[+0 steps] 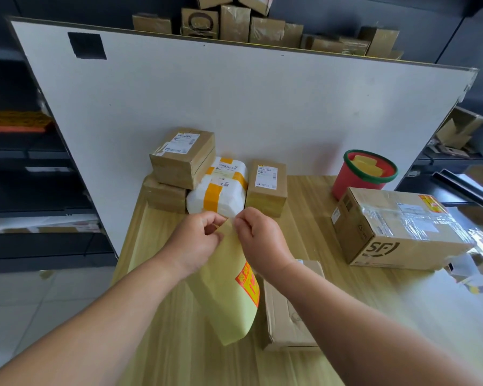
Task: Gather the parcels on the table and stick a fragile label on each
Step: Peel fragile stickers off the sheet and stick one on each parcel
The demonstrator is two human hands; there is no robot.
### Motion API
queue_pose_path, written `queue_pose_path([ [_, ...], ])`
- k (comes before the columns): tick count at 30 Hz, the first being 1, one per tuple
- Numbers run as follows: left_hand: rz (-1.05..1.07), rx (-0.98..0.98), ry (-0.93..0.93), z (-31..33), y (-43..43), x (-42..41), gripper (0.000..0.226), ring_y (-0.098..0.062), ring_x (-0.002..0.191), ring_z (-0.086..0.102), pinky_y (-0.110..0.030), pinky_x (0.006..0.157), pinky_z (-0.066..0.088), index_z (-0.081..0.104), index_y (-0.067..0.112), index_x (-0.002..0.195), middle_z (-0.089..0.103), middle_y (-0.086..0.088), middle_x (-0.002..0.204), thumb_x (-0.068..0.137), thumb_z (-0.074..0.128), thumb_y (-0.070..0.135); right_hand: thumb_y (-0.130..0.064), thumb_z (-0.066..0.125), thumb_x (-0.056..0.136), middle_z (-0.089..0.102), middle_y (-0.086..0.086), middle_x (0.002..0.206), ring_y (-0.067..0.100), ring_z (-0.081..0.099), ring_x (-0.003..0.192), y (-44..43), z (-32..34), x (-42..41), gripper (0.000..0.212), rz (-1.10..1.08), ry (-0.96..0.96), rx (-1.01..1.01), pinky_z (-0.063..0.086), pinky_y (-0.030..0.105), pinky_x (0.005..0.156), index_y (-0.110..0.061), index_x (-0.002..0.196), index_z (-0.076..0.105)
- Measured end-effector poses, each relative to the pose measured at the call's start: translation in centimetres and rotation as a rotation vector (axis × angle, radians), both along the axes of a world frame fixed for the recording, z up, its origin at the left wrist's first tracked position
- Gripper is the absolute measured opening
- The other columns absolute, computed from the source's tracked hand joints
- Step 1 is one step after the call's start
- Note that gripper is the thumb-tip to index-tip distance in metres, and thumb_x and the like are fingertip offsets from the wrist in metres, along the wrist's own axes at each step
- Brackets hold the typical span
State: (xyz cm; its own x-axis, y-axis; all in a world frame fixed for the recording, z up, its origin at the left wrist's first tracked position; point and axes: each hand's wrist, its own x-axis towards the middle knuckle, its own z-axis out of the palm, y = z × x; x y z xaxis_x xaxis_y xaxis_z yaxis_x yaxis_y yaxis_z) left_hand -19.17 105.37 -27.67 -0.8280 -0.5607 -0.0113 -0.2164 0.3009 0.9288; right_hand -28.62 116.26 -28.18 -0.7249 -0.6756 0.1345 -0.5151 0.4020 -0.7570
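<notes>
Both my hands hold a pale yellow label sheet (229, 299) above the wooden table (332, 274); a red and yellow fragile label shows on its right edge. My left hand (198, 240) pinches the sheet's top corner, and my right hand (258, 235) pinches right beside it. Behind my hands stand two stacked brown parcels (179, 165), a white parcel with yellow tape (221, 188) and a small brown parcel (267, 188). A large taped SF box (396, 227), with a fragile label on its top, sits at the right. Under my right forearm lies another brown box (287, 310).
A red bucket with a green rim (357, 176) holds yellow sheets at the back right. A white board (234, 101) stands behind the table, with cardboard boxes stacked beyond it. Dark shelving runs along the left. Paper scraps (474, 274) lie at the table's right edge.
</notes>
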Motion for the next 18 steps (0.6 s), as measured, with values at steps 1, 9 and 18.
queue_pose_path([
  [1,0.003,0.004,-0.009,-0.1,-0.1,0.1,0.02,-0.002,0.06,0.057,-0.016,0.059,0.048,0.069,0.014,0.094,0.062,0.009,0.066,0.089,0.057,-0.001,-0.021,0.047,0.097,0.059,-0.002,0.075,0.014,0.052,0.07,-0.1,-0.1,0.0,0.018,-0.02,-0.05,-0.007,0.042,0.029,0.062,-0.017,0.081,0.056],
  [9,0.045,0.056,-0.081,-1.1,-1.8,0.9,0.016,-0.01,0.057,0.055,-0.021,0.055,0.046,0.069,0.013,0.089,0.059,0.004,0.063,0.088,0.056,0.003,-0.015,0.043,0.095,0.067,0.022,0.088,0.025,0.058,0.069,-1.4,-0.1,-0.2,0.022,-0.145,-0.388,-0.098,0.054,0.053,0.072,-0.012,0.08,0.059],
  [18,0.11,0.084,-0.17,-2.8,-4.5,1.2,0.015,-0.018,0.064,0.057,-0.026,0.061,0.047,0.066,0.015,0.084,0.063,-0.003,0.072,0.087,0.056,0.004,-0.01,0.042,0.095,0.069,0.02,0.085,0.024,0.064,0.068,-3.0,-0.8,-1.1,0.02,-0.226,-0.473,-0.104,0.056,0.055,0.074,-0.006,0.085,0.058],
])
